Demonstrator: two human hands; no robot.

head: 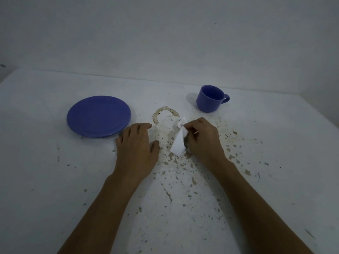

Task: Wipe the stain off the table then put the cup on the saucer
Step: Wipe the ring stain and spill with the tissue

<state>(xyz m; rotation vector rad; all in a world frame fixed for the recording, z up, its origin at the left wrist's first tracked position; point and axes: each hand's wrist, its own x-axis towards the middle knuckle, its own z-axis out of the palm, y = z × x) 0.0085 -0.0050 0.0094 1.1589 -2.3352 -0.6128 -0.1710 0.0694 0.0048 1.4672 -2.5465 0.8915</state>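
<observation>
Two bare forearms are seen entering from the near edge, over a white table (pixel 275 125) whose paint is chipped and speckled with brownish flecks across the near and middle ground. Further in, the left hand (pixel 136 149) is laid palm down on the surface, fingers loosely spread and nothing held; it is judged to be placed there as a brace while the other hand works. Just to its right, a crumpled white paper tissue (pixel 178 143) is pinched between the thumb and fingertips of the right hand (pixel 201 138), with its lower corner hanging down to the tabletop (whether it is pressed against the surface cannot be told). It is held close to the stain, presumably so that wiping can begin or go on with little travel.

Immediately beyond the tissue, a brown ring-shaped stain (pixel 165 114) is seen, its far arc unbroken and its near side open or faint. Wiping is therefore judged unfinished.

Beyond the left hand, a round blue ceramic saucer (pixel 98 116) lies flat and bare. Farther back on the right, a blue ceramic cup (pixel 210 99) stands upright on the table, its handle turned to the right, well apart from the saucer and not yet moved to it.
</observation>
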